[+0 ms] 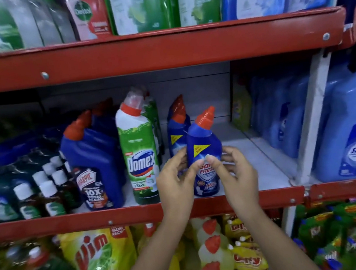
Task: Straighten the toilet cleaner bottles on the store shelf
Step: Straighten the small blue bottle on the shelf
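Blue bottle [203, 145] gripped by both hands, Domex bottle [139, 154] just beside.

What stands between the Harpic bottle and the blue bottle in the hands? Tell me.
In the head view, the green and white Domex bottle stands between the Harpic bottle and the held blue bottle.

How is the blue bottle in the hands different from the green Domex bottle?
The blue bottle is shorter than the green Domex bottle. Both hands, left hand and right hand, grip the blue bottle; nobody touches the Domex. The blue bottle's cap is bare red, the Domex's under clear wrap. Both stand at the shelf front.
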A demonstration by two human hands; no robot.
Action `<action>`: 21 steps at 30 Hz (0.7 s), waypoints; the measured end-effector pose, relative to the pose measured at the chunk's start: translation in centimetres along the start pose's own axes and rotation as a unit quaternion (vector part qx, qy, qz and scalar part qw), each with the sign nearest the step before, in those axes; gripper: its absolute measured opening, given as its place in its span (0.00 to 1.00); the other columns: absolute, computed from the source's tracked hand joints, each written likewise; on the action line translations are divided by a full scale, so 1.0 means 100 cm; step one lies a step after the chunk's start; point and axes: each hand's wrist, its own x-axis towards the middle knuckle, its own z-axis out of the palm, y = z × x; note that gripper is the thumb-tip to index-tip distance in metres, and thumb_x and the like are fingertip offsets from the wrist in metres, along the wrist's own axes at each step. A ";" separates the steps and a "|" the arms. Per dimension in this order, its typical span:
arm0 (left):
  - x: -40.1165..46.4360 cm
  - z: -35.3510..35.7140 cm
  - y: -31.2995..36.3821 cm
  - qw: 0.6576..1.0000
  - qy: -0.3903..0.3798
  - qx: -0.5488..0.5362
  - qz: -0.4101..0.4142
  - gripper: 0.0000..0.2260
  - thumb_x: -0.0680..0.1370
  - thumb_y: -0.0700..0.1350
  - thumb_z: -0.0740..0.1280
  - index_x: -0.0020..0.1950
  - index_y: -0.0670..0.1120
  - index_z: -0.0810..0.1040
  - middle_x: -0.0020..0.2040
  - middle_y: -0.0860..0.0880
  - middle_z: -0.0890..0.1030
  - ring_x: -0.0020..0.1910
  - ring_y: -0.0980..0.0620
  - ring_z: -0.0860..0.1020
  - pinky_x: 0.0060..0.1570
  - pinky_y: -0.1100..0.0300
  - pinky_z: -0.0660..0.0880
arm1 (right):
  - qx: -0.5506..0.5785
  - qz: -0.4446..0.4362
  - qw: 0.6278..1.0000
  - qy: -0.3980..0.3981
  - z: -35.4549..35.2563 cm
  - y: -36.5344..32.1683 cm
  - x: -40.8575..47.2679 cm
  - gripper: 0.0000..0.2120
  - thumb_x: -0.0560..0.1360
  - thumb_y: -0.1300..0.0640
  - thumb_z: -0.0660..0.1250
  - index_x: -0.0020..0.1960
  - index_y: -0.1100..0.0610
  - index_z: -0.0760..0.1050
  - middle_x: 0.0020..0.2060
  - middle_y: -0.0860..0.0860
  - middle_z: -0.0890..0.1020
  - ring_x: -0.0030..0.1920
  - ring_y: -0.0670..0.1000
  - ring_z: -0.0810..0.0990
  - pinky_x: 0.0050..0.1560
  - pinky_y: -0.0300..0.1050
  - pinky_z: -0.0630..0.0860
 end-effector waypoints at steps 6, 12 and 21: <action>0.003 -0.017 -0.016 0.999 0.013 0.048 0.003 0.16 0.74 0.49 0.71 0.61 0.52 0.79 0.52 0.56 0.84 0.50 0.62 0.82 0.51 0.63 0.81 | -0.041 0.009 0.999 -0.005 0.026 0.008 -0.003 0.14 0.71 0.43 0.67 0.54 0.47 0.74 0.46 0.42 0.83 0.46 0.39 0.82 0.39 0.28 0.76; 0.002 -0.019 -0.028 0.995 0.014 0.095 0.018 0.19 0.76 0.54 0.69 0.66 0.53 0.76 0.56 0.52 0.83 0.53 0.58 0.82 0.53 0.55 0.81 | -0.071 0.010 0.997 -0.004 0.030 0.009 -0.006 0.13 0.74 0.44 0.66 0.56 0.46 0.73 0.47 0.42 0.82 0.47 0.40 0.82 0.42 0.29 0.77; -0.004 -0.037 -0.013 0.998 -0.047 0.026 -0.015 0.21 0.76 0.46 0.70 0.69 0.52 0.72 0.53 0.70 0.76 0.50 0.75 0.77 0.49 0.75 0.75 | -0.110 0.017 0.994 0.000 0.036 0.008 -0.019 0.19 0.77 0.43 0.64 0.65 0.48 0.70 0.58 0.45 0.80 0.56 0.38 0.79 0.53 0.35 0.78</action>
